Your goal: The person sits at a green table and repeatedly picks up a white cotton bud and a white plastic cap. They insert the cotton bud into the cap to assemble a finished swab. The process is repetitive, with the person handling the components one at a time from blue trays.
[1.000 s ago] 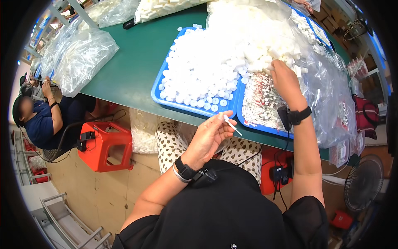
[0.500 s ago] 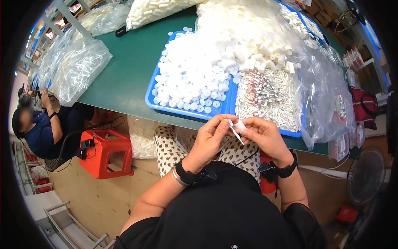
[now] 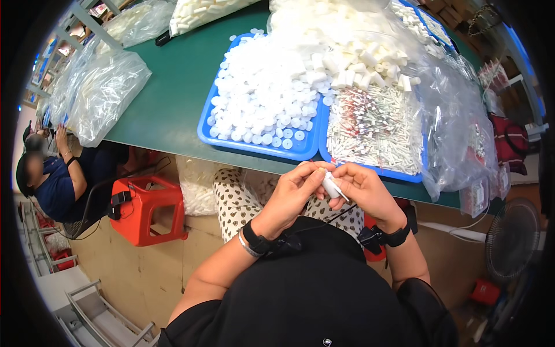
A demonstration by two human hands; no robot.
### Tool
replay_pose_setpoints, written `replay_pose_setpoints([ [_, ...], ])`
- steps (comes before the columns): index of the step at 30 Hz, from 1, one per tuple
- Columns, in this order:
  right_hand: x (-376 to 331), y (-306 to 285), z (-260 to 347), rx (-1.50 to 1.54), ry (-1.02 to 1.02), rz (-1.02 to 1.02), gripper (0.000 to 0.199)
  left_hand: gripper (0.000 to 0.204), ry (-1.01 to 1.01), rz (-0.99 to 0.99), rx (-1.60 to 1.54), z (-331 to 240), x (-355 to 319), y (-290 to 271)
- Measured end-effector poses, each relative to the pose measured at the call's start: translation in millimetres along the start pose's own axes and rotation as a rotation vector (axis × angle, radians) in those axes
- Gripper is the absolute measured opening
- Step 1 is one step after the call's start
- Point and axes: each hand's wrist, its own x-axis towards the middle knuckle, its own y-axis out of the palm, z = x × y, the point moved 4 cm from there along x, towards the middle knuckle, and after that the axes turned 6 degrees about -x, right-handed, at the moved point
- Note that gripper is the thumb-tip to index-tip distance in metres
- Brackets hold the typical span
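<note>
Just beyond the table's front edge, my two hands meet over my lap. My left hand (image 3: 292, 195) is closed, its thumb and fingertips pinched at the upper end of a thin white stick (image 3: 343, 196). The stick lies across or along a short white cylinder (image 3: 332, 186); whether it passes inside cannot be made out. My right hand (image 3: 367, 191) is closed around the cylinder from the right. Nearest to the hands are a blue tray (image 3: 296, 155) heaped with small white discs (image 3: 266, 139) and another blue tray (image 3: 425, 156) of thin white pieces (image 3: 384, 141), some red-tipped.
White foam-like cylinders (image 3: 370, 58) spill from a clear bag behind the trays on the green table (image 3: 179, 81). Plastic bags lie left (image 3: 110, 98) and right (image 3: 454, 133). A red stool (image 3: 147, 208), a seated person (image 3: 55, 179) and a fan (image 3: 513, 237) stand around.
The white cylinder has come against the thin stick, and my hands have drawn closer together. The cylinder now shows more fully between my fingers. The view has shifted slightly.
</note>
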Motion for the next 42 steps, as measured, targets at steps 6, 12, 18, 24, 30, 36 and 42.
replay_pose_setpoints([
  [6,-4,-7,-3,0.156,-0.014,0.028,0.013,0.039,-0.013,-0.009,0.062,4,-2,5],
  [12,-18,-73,41,-0.855,-0.232,-0.676,0.019,0.037,-0.080,-0.013,-0.163,10,2,-2],
  [18,-9,-188,47,-1.607,0.041,-1.163,0.026,0.013,-0.170,0.107,-0.332,11,2,7],
  [24,-17,-169,49,-1.337,-0.288,-1.139,0.026,0.018,-0.180,0.040,-0.300,5,2,2],
  [30,-28,-29,44,-0.989,-0.569,-0.344,0.025,0.020,-0.074,-0.008,-0.351,-2,5,-4],
  [36,-18,5,24,-0.988,-0.660,-0.318,0.027,0.017,0.012,-0.034,-0.206,6,3,-1],
  [42,-8,12,-2,-0.620,-0.522,-0.381,0.024,0.015,0.311,-0.131,0.294,1,-6,1],
])
